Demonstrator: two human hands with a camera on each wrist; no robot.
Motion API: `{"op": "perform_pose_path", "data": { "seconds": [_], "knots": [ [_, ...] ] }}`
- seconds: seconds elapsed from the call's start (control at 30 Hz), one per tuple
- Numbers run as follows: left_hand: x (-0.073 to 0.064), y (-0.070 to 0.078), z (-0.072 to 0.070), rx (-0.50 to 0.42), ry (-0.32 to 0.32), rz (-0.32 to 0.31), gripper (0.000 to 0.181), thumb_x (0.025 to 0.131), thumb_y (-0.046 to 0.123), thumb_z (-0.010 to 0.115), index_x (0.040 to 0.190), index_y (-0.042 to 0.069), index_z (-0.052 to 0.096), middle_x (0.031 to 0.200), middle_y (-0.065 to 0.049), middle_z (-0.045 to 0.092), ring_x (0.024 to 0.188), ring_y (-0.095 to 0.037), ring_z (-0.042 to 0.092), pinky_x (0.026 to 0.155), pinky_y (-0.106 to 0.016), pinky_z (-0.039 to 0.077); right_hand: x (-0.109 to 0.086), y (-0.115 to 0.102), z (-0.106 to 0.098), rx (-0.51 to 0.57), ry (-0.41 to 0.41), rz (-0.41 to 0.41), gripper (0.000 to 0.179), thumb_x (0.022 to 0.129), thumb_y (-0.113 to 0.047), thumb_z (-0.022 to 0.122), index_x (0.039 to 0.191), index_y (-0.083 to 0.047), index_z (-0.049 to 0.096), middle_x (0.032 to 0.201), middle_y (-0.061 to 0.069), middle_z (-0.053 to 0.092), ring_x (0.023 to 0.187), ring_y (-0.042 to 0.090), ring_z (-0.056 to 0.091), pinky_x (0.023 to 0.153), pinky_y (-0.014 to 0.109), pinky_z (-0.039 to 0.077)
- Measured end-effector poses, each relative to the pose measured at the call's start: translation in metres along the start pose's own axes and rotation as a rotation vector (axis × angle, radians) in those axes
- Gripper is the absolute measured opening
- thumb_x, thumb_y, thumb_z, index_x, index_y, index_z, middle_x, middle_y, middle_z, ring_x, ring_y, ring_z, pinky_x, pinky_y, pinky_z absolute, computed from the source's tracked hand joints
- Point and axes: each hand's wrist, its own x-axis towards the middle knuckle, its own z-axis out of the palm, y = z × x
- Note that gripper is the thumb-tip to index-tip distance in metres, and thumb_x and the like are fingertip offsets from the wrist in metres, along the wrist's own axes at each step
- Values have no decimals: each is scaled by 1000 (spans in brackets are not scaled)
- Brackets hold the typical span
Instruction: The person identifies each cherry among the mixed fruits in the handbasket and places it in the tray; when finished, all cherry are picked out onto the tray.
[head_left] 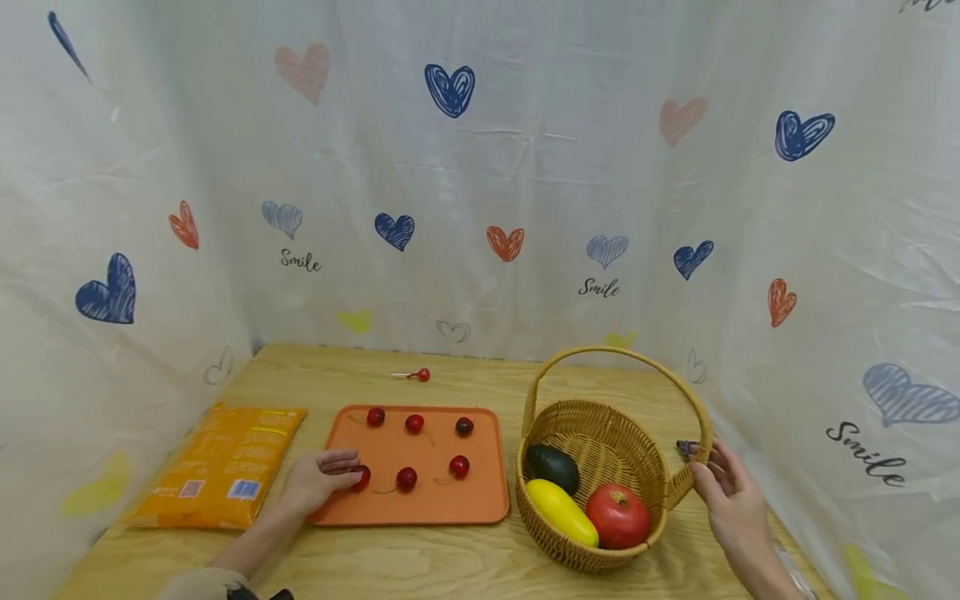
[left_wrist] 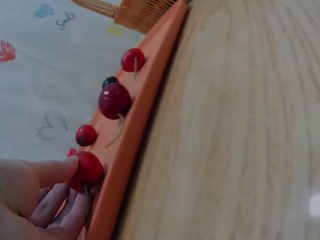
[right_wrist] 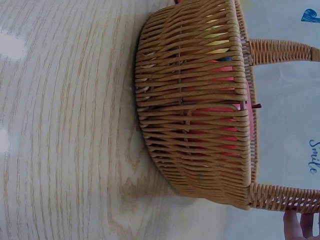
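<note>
My left hand point(head_left: 315, 483) pinches a red cherry point(left_wrist: 89, 171) between thumb and fingers at the near left corner of an orange tray point(head_left: 435, 510). A thin stem hangs from this cherry in the left wrist view. Several other cherries lie spread over the tray, among them a dark one point(head_left: 464, 427) at the far right. On the right, my right hand point(head_left: 733, 508) holds the handle point(head_left: 705, 429) of a wicker basket point(head_left: 558, 546). Inside the basket are a dark green avocado point(head_left: 553, 468), a yellow oblong fruit point(head_left: 561, 512) and a red pomegranate point(head_left: 618, 517).
An orange packet point(head_left: 217, 467) lies left of the tray. Behind the tray is a red lollipop point(head_left: 423, 375) with a white stick. A small dark object point(head_left: 685, 447), partly hidden, lies beyond the basket handle. A heart-patterned curtain point(head_left: 480, 167) encloses the wooden table.
</note>
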Motion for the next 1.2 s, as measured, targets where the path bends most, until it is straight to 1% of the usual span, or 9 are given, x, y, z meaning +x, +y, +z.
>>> {"op": "perform_pose_path", "data": {
  "seconds": [0.17, 0.37, 0.57, 0.73, 0.83, 0.97, 1.03, 1.1, 1.2],
  "knots": [
    [-3, -3, 0, 8, 15, 16, 47, 80, 14, 77, 119, -8, 61, 108, -16, 67, 106, -31, 61, 86, -36, 50, 0, -1, 2, 12, 2, -11, 65, 98, -24, 51, 150, 0, 19, 123, -7, 37, 102, -15, 39, 80, 5, 42],
    [-4, 3, -3, 3, 7, -3, 51, 82, 15, 75, 122, -10, 57, 113, -20, 64, 107, -33, 59, 86, -37, 50, 1, -2, 2, -43, 2, 0, 65, 99, -25, 50, 150, -1, 18, 128, 1, 34, 113, -4, 39, 80, 4, 40],
    [-4, 8, -10, 49, 28, -20, 49, 87, 16, 69, 126, -10, 54, 118, -24, 61, 111, -35, 57, 87, -39, 50, 1, -3, 5, -4, 0, -25, 64, 99, -22, 51, 149, 2, 19, 124, -5, 37, 103, -13, 39, 80, 4, 41],
    [-2, 6, -15, 29, 37, -16, 47, 88, 15, 69, 126, -9, 54, 119, -23, 61, 111, -34, 57, 84, -36, 52, 0, -2, 6, 8, -6, -15, 66, 99, -24, 51, 150, 1, 18, 123, -7, 36, 107, -11, 39, 80, 4, 41],
    [-2, 6, -16, -2, 34, -20, 46, 89, 13, 67, 127, -9, 54, 121, -23, 59, 112, -33, 56, 84, -35, 52, 1, -3, 6, 8, -11, -1, 66, 99, -25, 50, 150, 0, 17, 129, 2, 35, 116, -1, 40, 81, 4, 41],
    [1, 11, -14, -2, 52, -8, 46, 90, 15, 66, 128, -7, 53, 125, -24, 57, 115, -33, 55, 88, -36, 50, 2, -4, 6, -24, -18, 21, 66, 100, -28, 48, 151, -3, 15, 140, 17, 28, 132, 21, 32, 80, 2, 39],
    [4, 16, -11, 13, 66, 16, 46, 91, 19, 66, 129, -5, 54, 125, -22, 57, 115, -33, 54, 90, -37, 49, 3, -4, 6, -31, -18, 25, 66, 100, -28, 48, 151, -4, 15, 140, 18, 27, 134, 26, 30, 80, 2, 38],
    [9, 23, -7, 18, 75, 55, 47, 90, 21, 66, 128, -4, 55, 125, -22, 58, 114, -33, 55, 91, -38, 48, 3, -4, 7, -21, -16, 25, 66, 99, -27, 49, 151, -3, 16, 136, 11, 31, 133, 23, 32, 80, 2, 39],
    [16, 36, 3, 31, 80, 118, 50, 88, 26, 69, 127, -2, 57, 121, -18, 61, 111, -30, 58, 88, -37, 50, 3, -3, 8, -12, 3, 15, 65, 99, -26, 50, 150, -2, 18, 127, -1, 36, 121, 4, 40, 79, 3, 40]
  ]
}}
